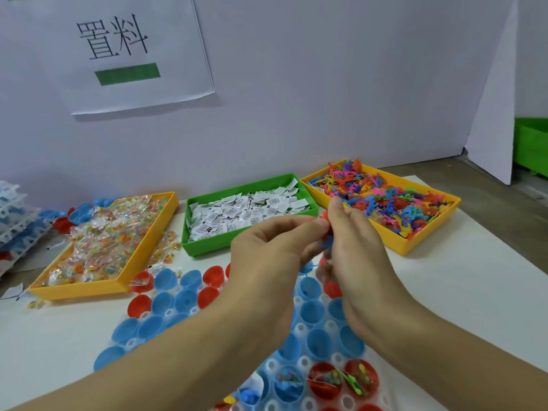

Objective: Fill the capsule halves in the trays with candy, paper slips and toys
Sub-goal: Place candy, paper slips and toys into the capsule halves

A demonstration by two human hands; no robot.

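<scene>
Over the table [444, 292] we pinch small toys [325, 216] between both hands [267, 256] [355, 250]; they look light and floppy, best gripped by a limb.

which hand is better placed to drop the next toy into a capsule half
Probably the right hand. It holds the small toys above the empty blue capsule halves. The left hand only pinches at the cluster from the side, likely separating one toy.

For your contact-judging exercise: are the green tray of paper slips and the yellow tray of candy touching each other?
Apart. The head view shows a strip of bare white surface between the green tray and the yellow candy tray along their facing sides.
</scene>
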